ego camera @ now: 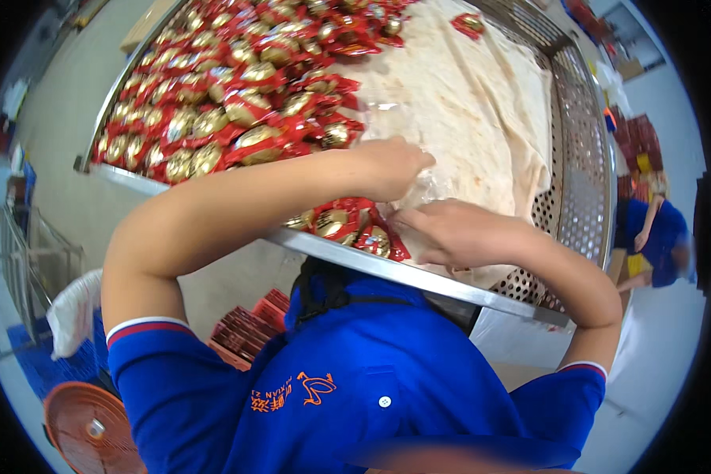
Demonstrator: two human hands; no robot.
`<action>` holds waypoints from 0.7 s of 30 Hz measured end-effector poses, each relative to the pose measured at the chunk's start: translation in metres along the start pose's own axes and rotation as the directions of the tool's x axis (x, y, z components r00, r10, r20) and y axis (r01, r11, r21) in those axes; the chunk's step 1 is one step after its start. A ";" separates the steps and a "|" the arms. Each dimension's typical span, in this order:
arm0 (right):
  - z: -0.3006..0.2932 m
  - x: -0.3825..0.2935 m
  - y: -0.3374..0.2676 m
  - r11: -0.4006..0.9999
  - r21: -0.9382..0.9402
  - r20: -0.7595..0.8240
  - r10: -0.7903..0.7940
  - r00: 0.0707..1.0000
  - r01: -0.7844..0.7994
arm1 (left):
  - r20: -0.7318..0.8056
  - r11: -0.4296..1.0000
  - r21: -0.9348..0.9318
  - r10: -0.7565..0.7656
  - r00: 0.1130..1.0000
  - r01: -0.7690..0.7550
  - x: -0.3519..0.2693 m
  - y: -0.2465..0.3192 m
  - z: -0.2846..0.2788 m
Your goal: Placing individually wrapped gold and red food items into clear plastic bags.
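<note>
My left hand (394,169) reaches across the metal tray, its fingers curled on a crumpled clear plastic bag (435,186). Nearer the tray's front rim (355,252), my right hand (465,234) pinches the same plastic. Both hands are above a cream cloth (468,118) that lines the tray's right part. Red-and-gold wrapped packets (255,106), round or egg-shaped, fill the left side in rows. A few packets (338,222) lie below my left wrist, close to my right fingertips. Whether anything is inside the plastic, I cannot tell.
One single packet (468,25) lies on the cloth at the far end. A perforated metal side wall (580,142) bounds the tray on the right. Another person (655,237) in blue is at the far right. Red crates (243,332) and an orange round lid (95,426) are at lower left.
</note>
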State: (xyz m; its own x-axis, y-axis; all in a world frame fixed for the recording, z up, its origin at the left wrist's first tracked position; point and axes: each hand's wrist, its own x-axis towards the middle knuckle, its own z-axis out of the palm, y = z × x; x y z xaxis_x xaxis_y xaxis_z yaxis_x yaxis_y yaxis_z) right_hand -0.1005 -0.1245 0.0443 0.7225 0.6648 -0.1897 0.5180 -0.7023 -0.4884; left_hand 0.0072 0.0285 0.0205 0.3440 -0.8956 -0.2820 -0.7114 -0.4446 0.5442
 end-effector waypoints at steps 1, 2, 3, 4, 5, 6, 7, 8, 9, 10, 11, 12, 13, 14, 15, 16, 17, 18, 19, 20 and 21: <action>-0.032 0.001 -0.013 0.998 -0.024 0.177 0.057 0.982 -0.053 | -0.024 0.999 -0.027 -0.023 0.999 0.022 -0.001 -0.001 0.001; -0.064 0.012 -0.025 0.994 -0.061 0.350 0.106 0.931 -0.091 | 0.062 0.996 0.084 0.018 0.998 -0.023 -0.003 -0.005 0.000; -0.092 0.031 -0.041 0.962 -0.148 0.358 0.267 0.895 -0.228 | 0.161 0.978 0.188 0.054 0.986 -0.085 -0.005 -0.009 0.000; -0.097 0.041 -0.032 0.981 -0.163 0.138 0.131 0.982 -0.108 | 0.151 0.971 0.223 0.050 0.987 -0.084 -0.005 -0.009 0.003; -0.097 0.061 -0.028 0.985 -0.140 -0.080 0.089 0.993 -0.100 | 0.142 0.963 0.258 0.042 0.989 -0.078 -0.006 -0.008 0.008; -0.095 0.086 -0.016 0.961 -0.246 -0.164 0.083 0.983 -0.122 | 0.164 0.953 0.287 0.047 0.985 -0.093 -0.004 -0.004 0.009; -0.086 0.110 0.002 0.922 -0.384 -0.278 -0.070 0.958 -0.044 | 0.164 0.953 0.286 0.059 0.985 -0.105 -0.004 -0.004 0.010; -0.076 0.135 0.020 0.850 -0.527 -0.359 -0.243 0.901 0.020 | 0.151 0.938 0.323 0.075 0.986 -0.121 -0.005 -0.003 0.012; -0.067 0.157 0.039 0.811 -0.584 -0.338 -0.257 0.905 0.013 | 0.143 0.921 0.363 0.095 0.985 -0.141 -0.004 -0.002 0.013; -0.059 0.175 0.055 0.771 -0.636 -0.319 -0.264 0.910 0.000 | 0.163 0.923 0.351 0.105 0.981 -0.156 -0.003 0.000 0.009; -0.048 0.189 0.067 0.802 -0.596 -0.311 -0.207 0.928 -0.021 | 0.167 0.921 0.351 0.114 0.979 -0.167 -0.003 0.001 0.007; -0.041 0.198 0.075 0.832 -0.552 -0.301 -0.143 0.943 -0.050 | 0.157 0.918 0.359 0.115 0.981 -0.165 -0.003 0.002 0.007; -0.043 0.204 0.075 0.837 -0.545 -0.301 -0.132 0.945 -0.056 | 0.146 0.919 0.361 0.109 0.983 -0.156 -0.005 0.002 0.008; -0.047 0.207 0.077 0.869 -0.491 -0.272 -0.093 0.958 -0.055 | 0.157 0.919 0.357 0.119 0.980 -0.169 -0.005 0.001 0.007; -0.050 0.205 0.076 0.901 -0.430 -0.233 -0.052 0.971 -0.055 | 0.141 0.926 0.357 0.077 0.987 -0.123 -0.004 -0.001 0.007; -0.059 0.194 0.074 0.933 -0.356 -0.250 -0.045 0.967 -0.048 | 0.123 0.930 0.360 0.036 0.992 -0.079 -0.004 -0.001 0.006; -0.065 0.180 0.081 0.931 -0.365 -0.319 -0.108 0.941 -0.017 | 0.137 0.931 0.352 0.052 0.989 -0.098 -0.005 -0.001 0.005; -0.077 0.164 0.081 0.987 -0.136 -0.324 0.033 0.945 -0.081 | 0.104 0.945 0.327 -0.011 0.994 -0.024 -0.006 -0.002 0.003; -0.086 0.142 0.082 0.983 0.099 -0.304 0.180 0.936 -0.157 | 0.077 0.952 0.305 -0.067 0.995 0.040 -0.004 -0.003 0.003; -0.087 0.119 0.091 0.964 0.191 -0.373 0.246 0.895 -0.185 | 0.067 0.964 0.263 -0.056 0.996 0.037 -0.001 -0.006 0.006; -0.089 0.096 0.097 0.939 0.280 -0.436 0.309 0.845 -0.199 | 0.072 0.964 0.264 -0.046 0.996 0.025 0.001 -0.006 0.009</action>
State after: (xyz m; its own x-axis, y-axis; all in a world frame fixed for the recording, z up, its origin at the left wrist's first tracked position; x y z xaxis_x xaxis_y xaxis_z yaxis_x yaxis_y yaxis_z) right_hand 0.0598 -0.1513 0.0546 0.9705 0.2335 0.0601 0.2142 -0.7205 -0.6595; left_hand 0.0059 0.0307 0.0102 0.3312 -0.8712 -0.3625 -0.8390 -0.4477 0.3094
